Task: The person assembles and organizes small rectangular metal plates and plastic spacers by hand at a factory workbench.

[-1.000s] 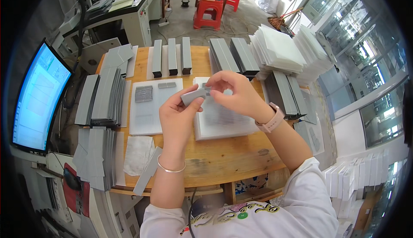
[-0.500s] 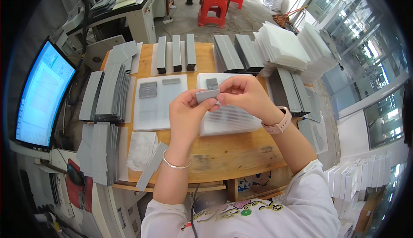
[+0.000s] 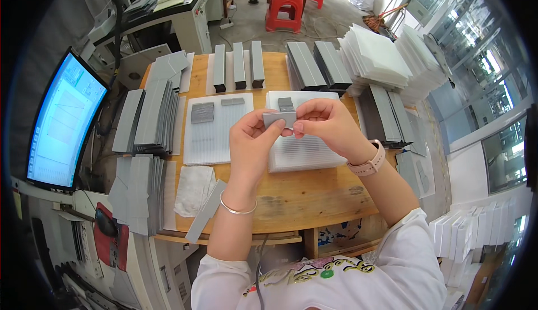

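Observation:
A small flat grey rectangular piece [image 3: 278,120] is held up between both hands over the table. My left hand [image 3: 250,137] pinches it from the left, the thumb lying across its face. Fingers of my right hand [image 3: 327,124] grip its right end. Just beyond it, a small grey block-like stack [image 3: 286,103] rests on a pile of translucent white ribbed sheets [image 3: 305,156]. Left of my hands, another translucent sheet [image 3: 208,145] carries a dark grey stack of small pieces [image 3: 202,113] and a short grey strip [image 3: 232,101].
Grey strip stacks [image 3: 151,117] stand along the wooden table's [image 3: 297,201] left side, more grey bars [image 3: 240,66] at the back. White sheet piles [image 3: 374,58] sit back right. A white cloth [image 3: 193,191] and a loose grey strip [image 3: 205,213] lie front left, near a monitor [image 3: 64,122].
The view has shifted slightly, so the scene sits a little to the right. Both hands still hold the grey piece, which now faces me more squarely.

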A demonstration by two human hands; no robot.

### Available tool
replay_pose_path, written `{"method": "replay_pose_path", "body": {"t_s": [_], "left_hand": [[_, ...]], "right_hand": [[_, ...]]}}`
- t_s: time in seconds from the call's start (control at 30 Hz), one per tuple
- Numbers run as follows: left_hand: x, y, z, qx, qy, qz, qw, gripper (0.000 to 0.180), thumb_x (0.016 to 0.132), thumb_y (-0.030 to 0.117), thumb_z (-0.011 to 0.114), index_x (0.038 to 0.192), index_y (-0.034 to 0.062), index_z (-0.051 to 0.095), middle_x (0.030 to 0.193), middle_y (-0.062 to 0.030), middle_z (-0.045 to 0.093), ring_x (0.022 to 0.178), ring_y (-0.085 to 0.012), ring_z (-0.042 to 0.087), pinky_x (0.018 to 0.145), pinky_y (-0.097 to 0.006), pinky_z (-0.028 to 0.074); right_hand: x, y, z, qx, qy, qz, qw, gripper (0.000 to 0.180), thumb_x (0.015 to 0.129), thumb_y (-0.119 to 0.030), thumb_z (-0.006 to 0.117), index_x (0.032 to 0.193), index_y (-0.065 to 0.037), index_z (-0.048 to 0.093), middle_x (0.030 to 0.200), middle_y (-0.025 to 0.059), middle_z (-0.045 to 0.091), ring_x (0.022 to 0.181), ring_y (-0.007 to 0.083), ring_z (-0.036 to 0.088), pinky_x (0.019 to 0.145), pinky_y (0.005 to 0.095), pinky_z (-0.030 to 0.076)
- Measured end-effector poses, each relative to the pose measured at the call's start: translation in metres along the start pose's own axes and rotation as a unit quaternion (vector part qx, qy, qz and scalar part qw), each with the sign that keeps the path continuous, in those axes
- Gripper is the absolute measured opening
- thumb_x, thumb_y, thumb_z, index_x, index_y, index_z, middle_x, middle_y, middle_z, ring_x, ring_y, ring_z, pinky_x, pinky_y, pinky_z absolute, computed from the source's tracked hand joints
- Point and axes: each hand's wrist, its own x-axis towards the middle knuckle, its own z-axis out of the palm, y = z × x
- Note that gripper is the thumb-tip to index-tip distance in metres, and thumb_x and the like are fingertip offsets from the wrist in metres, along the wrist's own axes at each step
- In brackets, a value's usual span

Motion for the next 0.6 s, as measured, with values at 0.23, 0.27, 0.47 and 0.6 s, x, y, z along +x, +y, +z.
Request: {"method": "replay_pose_path", "body": {"t_s": [0.23,0.27,0.47,0.6], "left_hand": [[0.0018,0.0003,-0.0043,-0.032,-0.036,-0.034,0.998,0.011,0.077,-0.003,0.055,0.088,-0.0036,0.058,0.078,-0.0094,0.061,0.064,-0.0153,0.059,0.063,-0.024,0.047],[0.0021,-0.0003,-0.0049,-0.043,-0.037,-0.046,0.997,0.011,0.077,-0.003,0.055,0.088,-0.0034,0.058,0.078,-0.0093,0.062,0.064,-0.015,0.059,0.062,-0.024,0.047],[0.0003,0.0026,0.0003,0.083,0.041,0.029,0.995,0.013,0.077,-0.002,0.058,0.089,-0.0042,0.059,0.076,-0.0089,0.062,0.066,-0.0149,0.061,0.062,-0.022,0.047],[-0.0003,0.0,0.0026,0.126,0.047,0.052,0.99,0.016,0.075,-0.004,0.059,0.091,-0.0054,0.061,0.077,-0.0085,0.062,0.067,-0.0127,0.062,0.058,-0.02,0.047]], "right_hand": [[0.0009,0.0029,0.0012,-0.02,0.01,-0.007,1.0,0.012,0.072,-0.001,0.063,0.083,0.004,0.059,0.076,0.0075,0.061,0.068,0.0126,0.058,0.065,0.0242,0.048],[0.0013,0.0052,0.0006,0.008,0.01,-0.001,1.0,0.012,0.072,-0.001,0.062,0.083,0.004,0.059,0.076,0.0076,0.061,0.068,0.0125,0.059,0.065,0.024,0.048],[0.0011,-0.001,0.0041,-0.037,0.042,-0.039,0.998,0.013,0.072,-0.001,0.063,0.083,0.004,0.06,0.073,0.0077,0.062,0.068,0.012,0.059,0.064,0.0228,0.048],[0.0044,0.0004,0.0042,-0.115,0.061,-0.066,0.989,0.012,0.071,0.0,0.064,0.082,0.005,0.062,0.072,0.0076,0.063,0.066,0.0109,0.06,0.062,0.0217,0.048]]}}
